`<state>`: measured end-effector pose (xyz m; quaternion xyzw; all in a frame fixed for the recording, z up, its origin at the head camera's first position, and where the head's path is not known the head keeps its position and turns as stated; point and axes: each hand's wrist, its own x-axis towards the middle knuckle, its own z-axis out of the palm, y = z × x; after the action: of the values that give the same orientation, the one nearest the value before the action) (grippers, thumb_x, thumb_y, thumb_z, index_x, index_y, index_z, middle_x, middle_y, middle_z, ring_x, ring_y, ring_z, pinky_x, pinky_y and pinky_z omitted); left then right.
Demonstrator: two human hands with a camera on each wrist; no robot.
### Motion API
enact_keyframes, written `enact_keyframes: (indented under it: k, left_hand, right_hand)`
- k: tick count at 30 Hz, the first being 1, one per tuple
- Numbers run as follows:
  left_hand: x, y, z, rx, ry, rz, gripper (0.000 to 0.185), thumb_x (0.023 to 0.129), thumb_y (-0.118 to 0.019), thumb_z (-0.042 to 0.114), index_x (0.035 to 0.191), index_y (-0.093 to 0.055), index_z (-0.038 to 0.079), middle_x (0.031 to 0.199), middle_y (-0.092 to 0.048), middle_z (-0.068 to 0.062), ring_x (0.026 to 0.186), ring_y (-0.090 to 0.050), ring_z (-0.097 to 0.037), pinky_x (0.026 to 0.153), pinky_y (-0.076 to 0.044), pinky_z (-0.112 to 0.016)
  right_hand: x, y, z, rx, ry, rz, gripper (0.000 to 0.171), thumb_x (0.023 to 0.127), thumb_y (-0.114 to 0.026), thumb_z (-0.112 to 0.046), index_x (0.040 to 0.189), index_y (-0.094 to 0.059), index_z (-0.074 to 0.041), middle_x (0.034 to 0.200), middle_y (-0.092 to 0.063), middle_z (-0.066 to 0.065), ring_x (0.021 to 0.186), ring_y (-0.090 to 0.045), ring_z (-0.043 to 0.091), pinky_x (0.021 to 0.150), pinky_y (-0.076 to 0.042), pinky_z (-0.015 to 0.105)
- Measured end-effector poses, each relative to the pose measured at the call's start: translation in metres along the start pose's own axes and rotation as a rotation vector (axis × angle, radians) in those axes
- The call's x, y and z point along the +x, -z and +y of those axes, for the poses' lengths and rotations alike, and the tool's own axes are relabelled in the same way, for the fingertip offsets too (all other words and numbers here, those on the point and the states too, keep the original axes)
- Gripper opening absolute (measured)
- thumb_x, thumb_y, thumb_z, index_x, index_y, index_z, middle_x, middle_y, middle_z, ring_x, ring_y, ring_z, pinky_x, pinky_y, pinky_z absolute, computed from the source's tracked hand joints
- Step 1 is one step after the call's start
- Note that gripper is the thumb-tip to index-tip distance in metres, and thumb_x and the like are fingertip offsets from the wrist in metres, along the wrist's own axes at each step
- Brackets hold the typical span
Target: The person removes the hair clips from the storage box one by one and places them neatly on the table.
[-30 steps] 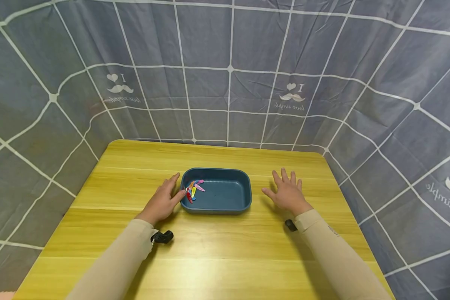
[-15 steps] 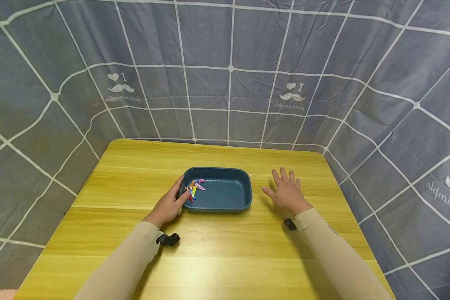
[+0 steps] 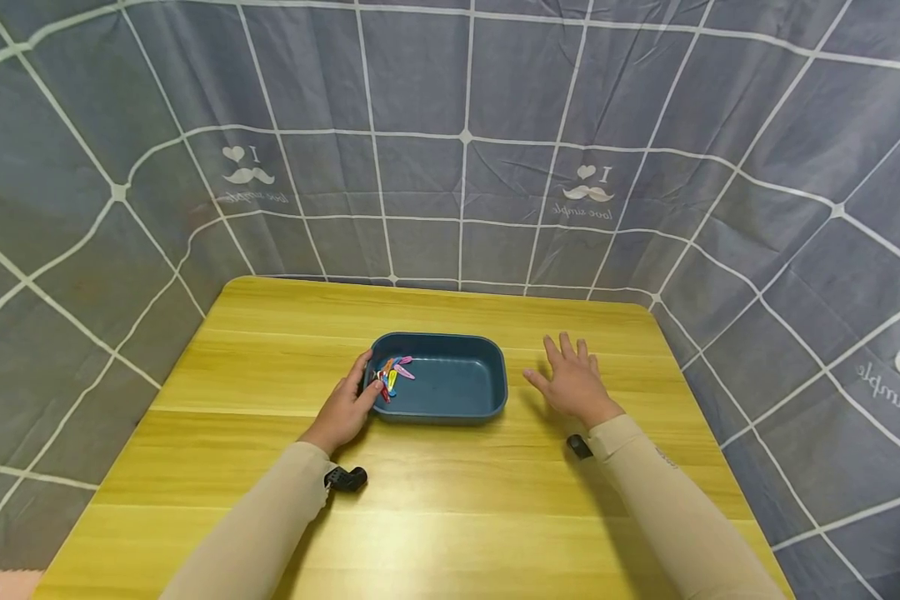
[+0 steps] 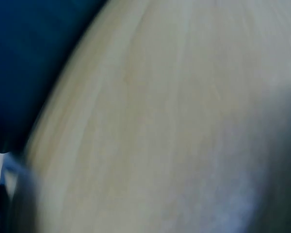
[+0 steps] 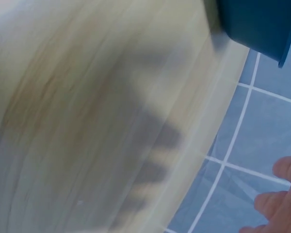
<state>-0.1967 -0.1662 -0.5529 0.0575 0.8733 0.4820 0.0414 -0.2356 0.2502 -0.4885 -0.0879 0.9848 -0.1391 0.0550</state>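
A dark blue rectangular plastic tub (image 3: 450, 408) stands on the wooden table. In its left end lies a small pile of snap hair clips (image 3: 393, 380), pink, yellow, red, orange and blue. My left hand (image 3: 342, 410) grips the tub's left wall, thumb over the rim beside the clips and fingers along the outside; the thumb partly covers the pile. To the right of the tub, apart from it, my right hand (image 3: 574, 388) hovers over the table with fingers spread, holding nothing. In the right wrist view its fingertips (image 5: 271, 204) show at the lower right, the tub (image 5: 262, 24) at the top.
The yellow wood-grain table (image 3: 450, 500) has rounded far corners. A grey curtain (image 3: 420, 175) with white grid lines hangs behind it and along both sides. Black wrist mounts (image 3: 347, 479) sit on both sleeves. Table surface lies bare in front of the tub.
My left hand has moved right from beside the tub and taken hold of its left wall, thumb now inside the rim. The right hand has stayed nearly still.
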Motion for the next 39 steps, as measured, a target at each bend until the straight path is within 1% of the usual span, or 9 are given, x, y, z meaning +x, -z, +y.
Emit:
enact_keyframes:
  k: [3, 8, 12, 16, 22, 28, 31, 35, 39]
  left_hand:
    - [0.000, 0.000, 0.000, 0.003, 0.005, -0.005, 0.067, 0.112, -0.046, 0.048, 0.170, -0.015, 0.037, 0.163, -0.042, -0.023, 0.150, -0.041, -0.047, 0.122, -0.033, -0.069]
    - [0.001, 0.001, 0.002, 0.017, 0.011, -0.011, 0.067, 0.111, -0.046, 0.050, 0.169, -0.014, 0.039, 0.163, -0.043, -0.023, 0.149, -0.042, -0.047, 0.122, -0.034, -0.069]
    - [0.002, 0.003, 0.004, 0.028, 0.014, -0.007, 0.068, 0.111, -0.046, 0.051, 0.169, -0.015, 0.038, 0.162, -0.044, -0.023, 0.149, -0.042, -0.046, 0.122, -0.034, -0.069]
    - [0.002, 0.003, 0.004, 0.028, 0.026, -0.006, 0.068, 0.111, -0.047, 0.051, 0.169, -0.015, 0.039, 0.161, -0.046, -0.023, 0.147, -0.044, -0.044, 0.122, -0.035, -0.068]
    - [0.002, 0.003, 0.005, 0.041, 0.028, 0.002, 0.067, 0.111, -0.047, 0.048, 0.170, -0.015, 0.036, 0.160, -0.046, -0.024, 0.146, -0.044, -0.045, 0.120, -0.035, -0.069]
    - [0.001, 0.003, 0.004, 0.037, 0.039, -0.002, 0.067, 0.111, -0.048, 0.047, 0.169, -0.015, 0.039, 0.160, -0.047, -0.023, 0.146, -0.044, -0.044, 0.121, -0.035, -0.068]
    - [0.001, 0.002, 0.003, 0.039, 0.035, 0.003, 0.067, 0.111, -0.048, 0.046, 0.169, -0.015, 0.038, 0.158, -0.049, -0.024, 0.145, -0.045, -0.044, 0.121, -0.035, -0.068]
    - [0.001, 0.002, 0.003, 0.046, 0.027, 0.014, 0.067, 0.111, -0.048, 0.045, 0.170, -0.016, 0.036, 0.156, -0.051, -0.025, 0.143, -0.047, -0.044, 0.120, -0.037, -0.068]
    - [0.000, 0.001, 0.003, 0.045, 0.032, 0.024, 0.067, 0.111, -0.049, 0.043, 0.169, -0.017, 0.037, 0.153, -0.053, -0.025, 0.141, -0.049, -0.043, 0.119, -0.038, -0.067]
  right_hand:
    - [0.001, 0.002, -0.004, 0.017, 0.005, 0.000, 0.089, 0.106, -0.048, -0.061, 0.169, -0.019, -0.004, 0.174, -0.007, 0.029, 0.158, -0.001, 0.061, 0.125, -0.010, 0.078]
    - [0.004, 0.006, -0.011, 0.029, 0.030, 0.016, 0.087, 0.107, -0.050, -0.057, 0.168, -0.020, -0.002, 0.173, -0.009, 0.031, 0.157, -0.005, 0.063, 0.127, -0.012, 0.075]
    - [0.007, 0.009, -0.018, 0.041, 0.060, 0.025, 0.087, 0.107, -0.051, -0.055, 0.168, -0.020, -0.002, 0.173, -0.011, 0.032, 0.157, -0.006, 0.062, 0.129, -0.010, 0.071]
    - [0.012, 0.013, -0.029, 0.046, 0.095, 0.026, 0.086, 0.107, -0.052, -0.054, 0.167, -0.021, -0.001, 0.172, -0.012, 0.032, 0.158, -0.005, 0.061, 0.130, -0.011, 0.069]
    - [0.019, 0.015, -0.047, 0.049, 0.136, 0.024, 0.086, 0.107, -0.052, -0.055, 0.168, -0.022, -0.002, 0.173, -0.013, 0.031, 0.158, -0.007, 0.059, 0.131, -0.010, 0.068]
    - [0.023, 0.017, -0.066, 0.023, 0.185, 0.036, 0.083, 0.107, -0.055, -0.052, 0.167, -0.025, -0.002, 0.172, -0.017, 0.032, 0.158, -0.011, 0.058, 0.130, -0.013, 0.068]
    - [0.024, 0.020, -0.077, 0.031, 0.202, 0.027, 0.081, 0.107, -0.056, -0.049, 0.167, -0.025, -0.004, 0.173, -0.017, 0.030, 0.159, -0.010, 0.057, 0.130, -0.014, 0.068]
    - [0.027, 0.022, -0.092, 0.035, 0.218, 0.004, 0.077, 0.109, -0.055, -0.048, 0.169, -0.024, -0.010, 0.174, -0.017, 0.026, 0.160, -0.011, 0.056, 0.131, -0.015, 0.067]
    - [0.031, 0.023, -0.107, 0.020, 0.247, -0.015, 0.071, 0.110, -0.052, -0.046, 0.168, -0.028, -0.015, 0.175, -0.020, 0.022, 0.160, -0.015, 0.053, 0.131, -0.017, 0.064]
